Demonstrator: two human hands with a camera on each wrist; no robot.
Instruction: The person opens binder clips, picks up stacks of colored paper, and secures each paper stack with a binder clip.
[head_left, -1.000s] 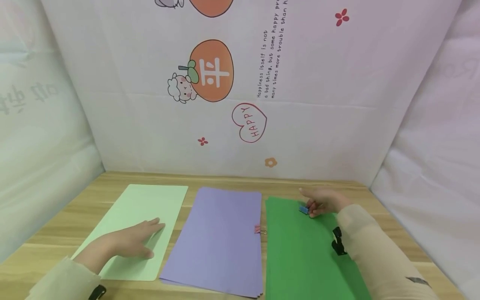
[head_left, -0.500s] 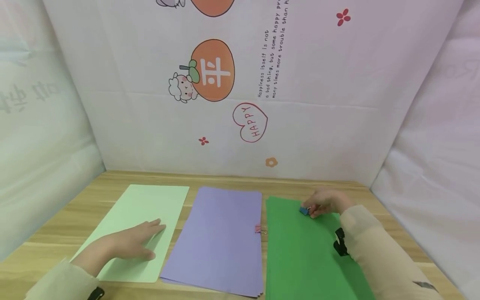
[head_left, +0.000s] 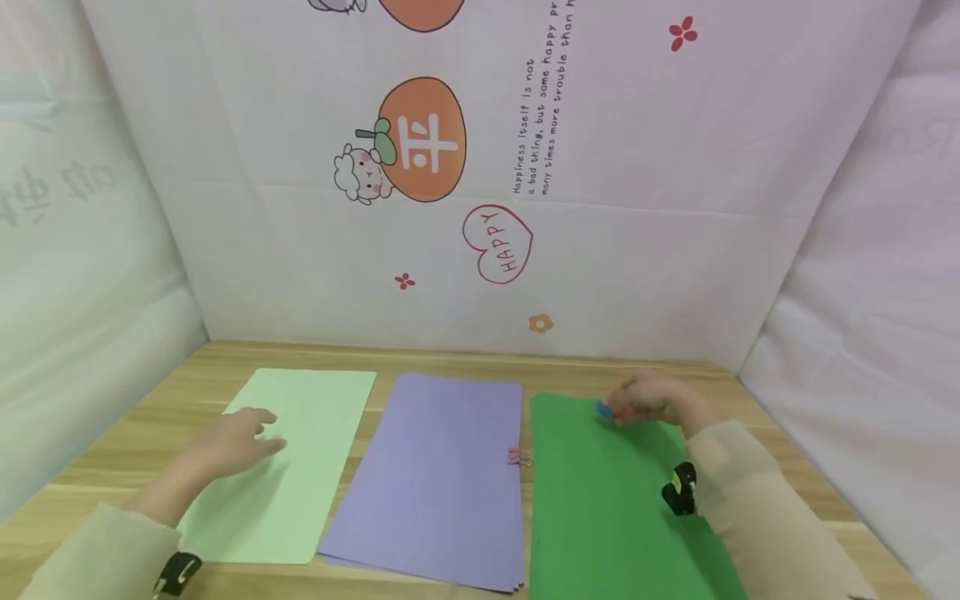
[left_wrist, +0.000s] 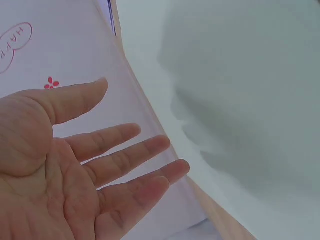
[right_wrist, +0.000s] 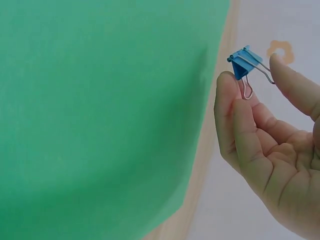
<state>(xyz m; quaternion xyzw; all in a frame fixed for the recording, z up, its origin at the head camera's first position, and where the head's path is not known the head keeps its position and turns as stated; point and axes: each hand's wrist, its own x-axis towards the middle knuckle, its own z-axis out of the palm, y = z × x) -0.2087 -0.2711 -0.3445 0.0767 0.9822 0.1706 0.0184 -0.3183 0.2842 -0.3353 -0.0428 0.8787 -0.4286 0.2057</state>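
In the head view my right hand (head_left: 647,398) is over the far edge of the green paper stack (head_left: 615,500). Its thumb and fingertips pinch a small blue binder clip (right_wrist: 245,60) by the silver wire handles, and in the right wrist view the clip appears apart from the paper. My left hand (head_left: 232,442) hovers above the light green paper (head_left: 300,492), fingers spread and holding nothing; its shadow falls on the sheet. Between these lies a purple paper stack (head_left: 442,483) with a pink binder clip (head_left: 514,456) on its right edge.
The three paper piles lie side by side on a wood-grain table (head_left: 97,467). A printed white cloth (head_left: 637,250) rises behind the table, and white cloth also hangs at both sides. Each sleeve carries a black strap piece (head_left: 681,490).
My left hand has lifted off the light green paper and shifted left and away from me. The blue binder clip has risen slightly in my right hand, whose thumb has closed onto it.
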